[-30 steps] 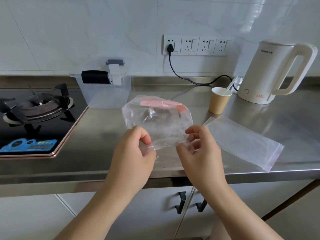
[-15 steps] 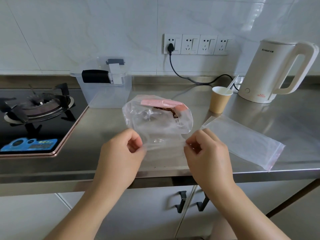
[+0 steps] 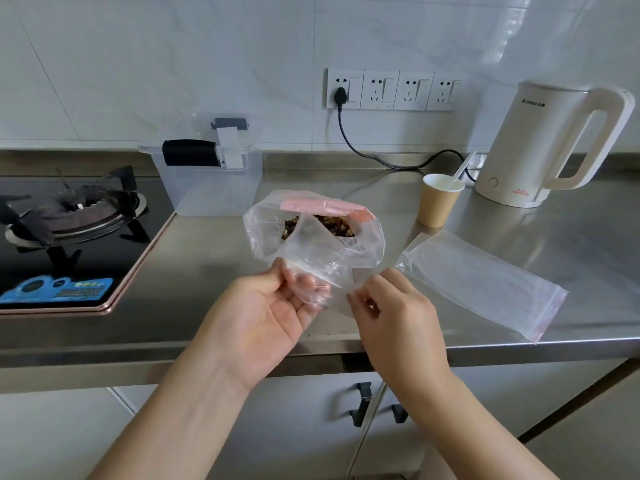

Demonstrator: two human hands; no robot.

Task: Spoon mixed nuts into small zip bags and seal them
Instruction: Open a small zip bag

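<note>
Now both hands' fingers [image 3: 304, 284] pinch clear bag [image 3: 313, 252] near edge; nuts [image 3: 332, 226] beyond.

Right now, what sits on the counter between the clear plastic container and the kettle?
In the head view, a paper cup holding a white plastic spoon stands between the container and kettle.

Both forearms reach forward. The left hand [image 3: 266, 317] is palm-up, fingers curled with thumb pinching against them. The right hand [image 3: 398, 317] is knuckles-up, fingertips pinched together.
</note>
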